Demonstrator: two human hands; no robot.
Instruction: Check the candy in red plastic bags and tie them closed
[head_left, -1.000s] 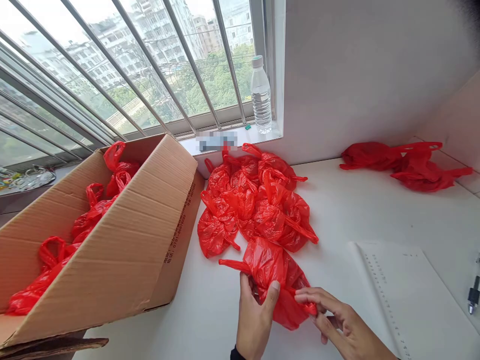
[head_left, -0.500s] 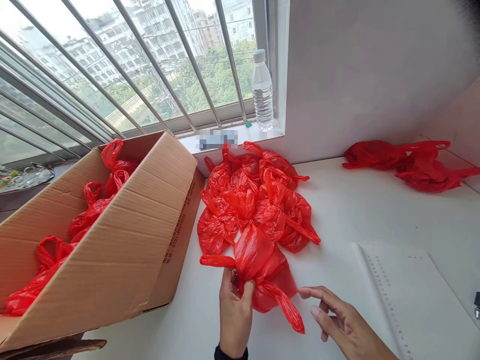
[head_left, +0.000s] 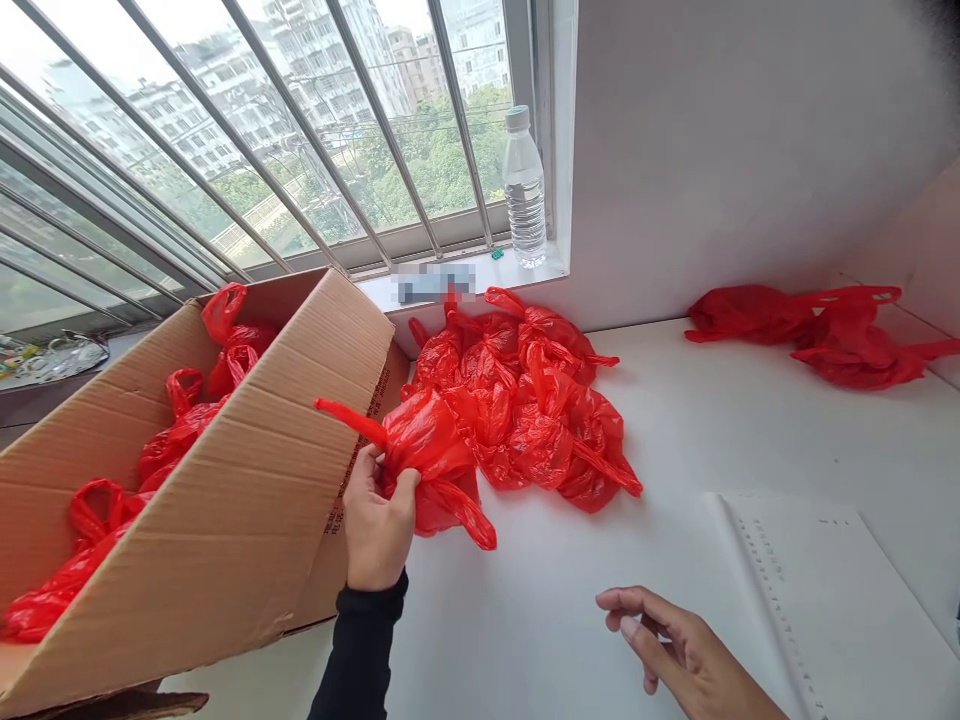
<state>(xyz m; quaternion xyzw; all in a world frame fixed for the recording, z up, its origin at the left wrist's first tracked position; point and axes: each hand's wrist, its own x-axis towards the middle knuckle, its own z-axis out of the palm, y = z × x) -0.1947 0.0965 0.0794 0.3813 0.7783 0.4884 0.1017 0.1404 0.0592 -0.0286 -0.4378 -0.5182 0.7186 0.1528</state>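
White flat table (head_left: 720, 440): spans the centre and right of the scene and carries most items.

Brown corrugated cardboard box (head_left: 225, 500): left, open-topped and tilted, with printed text on its right wall. It holds red tied plastic bags (head_left: 180, 425).

Heap of red knotted plastic bags (head_left: 540, 410): far centre of the table, below the windowsill.

White punched paper sheet (head_left: 825, 600): near right, flat on the table.

Loose flat red plastic bags (head_left: 817, 335): far right, well apart from the heap.

Knotted red plastic bag (head_left: 431, 455): raised off the table just beside the box's right wall, one handle pointing left.

Left hand (head_left: 375, 525): black sleeve, fingers closed around that bag from below.

Right hand (head_left: 675, 650): near right, over the table, fingers loosely spread, holding nothing.

Clear plastic water bottle (head_left: 523, 190): upright on the windowsill.
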